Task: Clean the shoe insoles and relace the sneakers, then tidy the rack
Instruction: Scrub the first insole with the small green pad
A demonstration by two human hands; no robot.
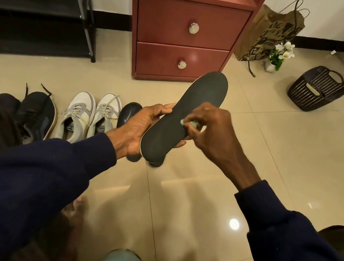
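Dark insole (196,102), clasped edgewise in my left hand (144,125), could slip if my right hand (211,135), pinching the pale wipe (190,123), scrubs hard.

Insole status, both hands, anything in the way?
Left hand grips insole at mid edge. Right hand pinches pale cloth against its top face. Nothing in the way; sneakers on floor behind.

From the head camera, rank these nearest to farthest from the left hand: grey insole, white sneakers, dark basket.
1. grey insole: gripped by the left hand itself.
2. white sneakers: on the floor just to its left.
3. dark basket: far off on the right.
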